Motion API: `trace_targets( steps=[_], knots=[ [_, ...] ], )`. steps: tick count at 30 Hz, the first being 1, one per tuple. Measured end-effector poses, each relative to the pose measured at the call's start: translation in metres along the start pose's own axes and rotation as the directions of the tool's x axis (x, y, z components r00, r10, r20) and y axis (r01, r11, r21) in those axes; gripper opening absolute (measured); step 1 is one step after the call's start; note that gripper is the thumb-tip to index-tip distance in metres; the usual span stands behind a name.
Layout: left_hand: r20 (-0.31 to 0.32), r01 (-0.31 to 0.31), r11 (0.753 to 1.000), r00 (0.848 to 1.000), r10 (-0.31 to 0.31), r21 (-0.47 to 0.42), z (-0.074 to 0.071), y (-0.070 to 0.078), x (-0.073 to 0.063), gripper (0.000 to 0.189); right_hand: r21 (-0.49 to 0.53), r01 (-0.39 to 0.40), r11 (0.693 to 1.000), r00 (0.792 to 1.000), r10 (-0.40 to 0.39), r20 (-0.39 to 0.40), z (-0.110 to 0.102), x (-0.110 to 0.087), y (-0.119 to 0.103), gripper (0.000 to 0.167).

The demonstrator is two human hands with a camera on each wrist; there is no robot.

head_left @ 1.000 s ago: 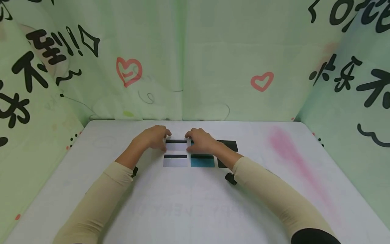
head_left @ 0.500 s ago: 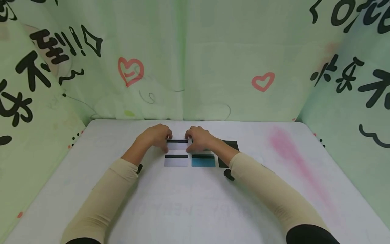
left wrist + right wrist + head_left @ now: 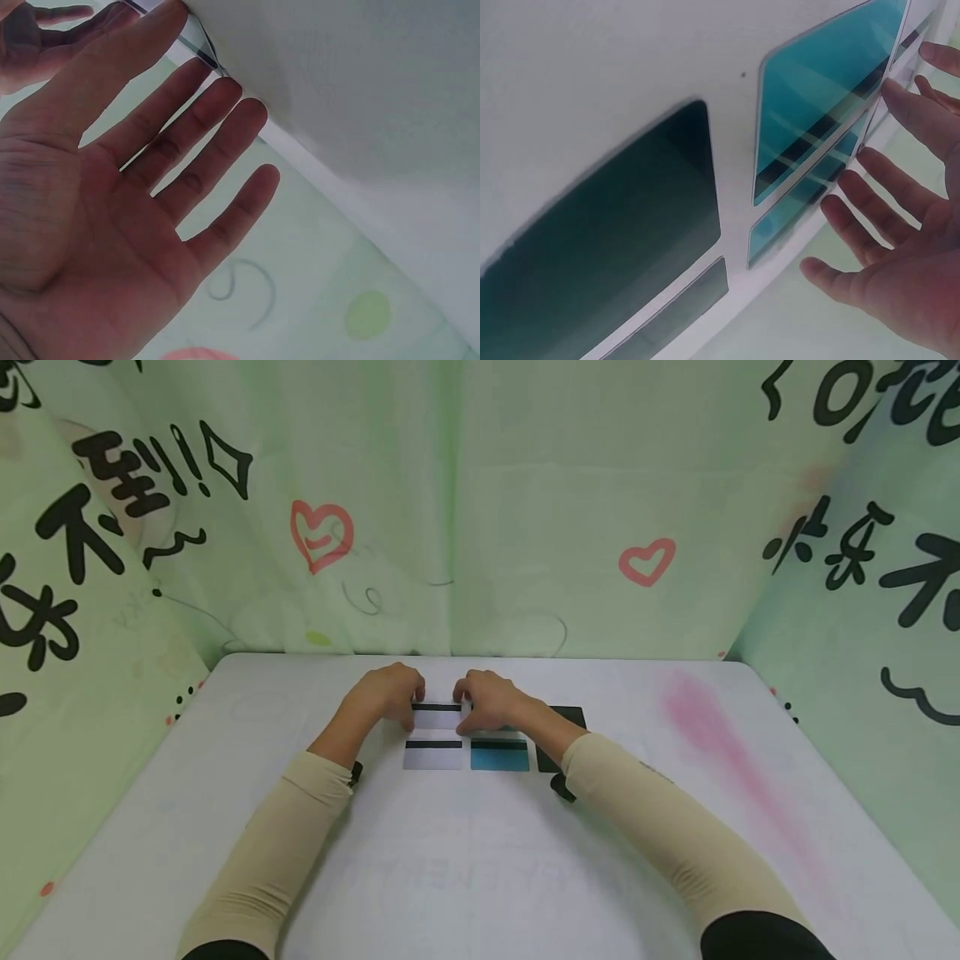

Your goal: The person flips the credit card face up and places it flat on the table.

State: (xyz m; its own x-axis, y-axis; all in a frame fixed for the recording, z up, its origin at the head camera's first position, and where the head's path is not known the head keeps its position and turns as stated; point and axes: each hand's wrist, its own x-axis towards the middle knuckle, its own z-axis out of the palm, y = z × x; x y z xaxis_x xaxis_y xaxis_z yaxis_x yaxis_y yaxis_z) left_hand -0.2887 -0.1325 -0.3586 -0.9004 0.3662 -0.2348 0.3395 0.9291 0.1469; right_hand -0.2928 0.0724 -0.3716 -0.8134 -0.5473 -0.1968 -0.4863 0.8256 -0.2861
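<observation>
My left hand (image 3: 386, 691) and right hand (image 3: 491, 700) reach to the far part of the table, either side of a lavender card (image 3: 437, 719) with a black stripe. In the left wrist view, the thumb and forefinger are at the card's left corners, other fingers stretched out and spread. My right thumb and forefinger are at its right end, over the far teal card (image 3: 774, 231), which the hand mostly hides in the head view. Nearer lie another lavender card (image 3: 433, 760) and a teal card (image 3: 499, 758), both black-striped.
Right of the teal cards lie two dark cards, a far one (image 3: 567, 717) and a near one (image 3: 546, 762) partly behind the right forearm. All lie flat on a white table (image 3: 465, 860) with a pink smear at right. Green printed curtains (image 3: 525, 527) enclose it.
The left hand and forearm have shifted slightly right, towards the right hand, while the right forearm has drawn a little left. The nearer row of cards keeps its layout.
</observation>
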Motion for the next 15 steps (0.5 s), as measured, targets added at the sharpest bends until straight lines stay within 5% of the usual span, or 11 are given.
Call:
trace_targets(
  steps=[15],
  knots=[
    [-0.048,0.010,1.000,0.999,-0.010,-0.009,0.0041,-0.0002,-0.0015,0.045,-0.014,0.007,1.000,1.000,-0.007,0.003,-0.0003,0.0009,-0.0013,0.050]
  ],
)
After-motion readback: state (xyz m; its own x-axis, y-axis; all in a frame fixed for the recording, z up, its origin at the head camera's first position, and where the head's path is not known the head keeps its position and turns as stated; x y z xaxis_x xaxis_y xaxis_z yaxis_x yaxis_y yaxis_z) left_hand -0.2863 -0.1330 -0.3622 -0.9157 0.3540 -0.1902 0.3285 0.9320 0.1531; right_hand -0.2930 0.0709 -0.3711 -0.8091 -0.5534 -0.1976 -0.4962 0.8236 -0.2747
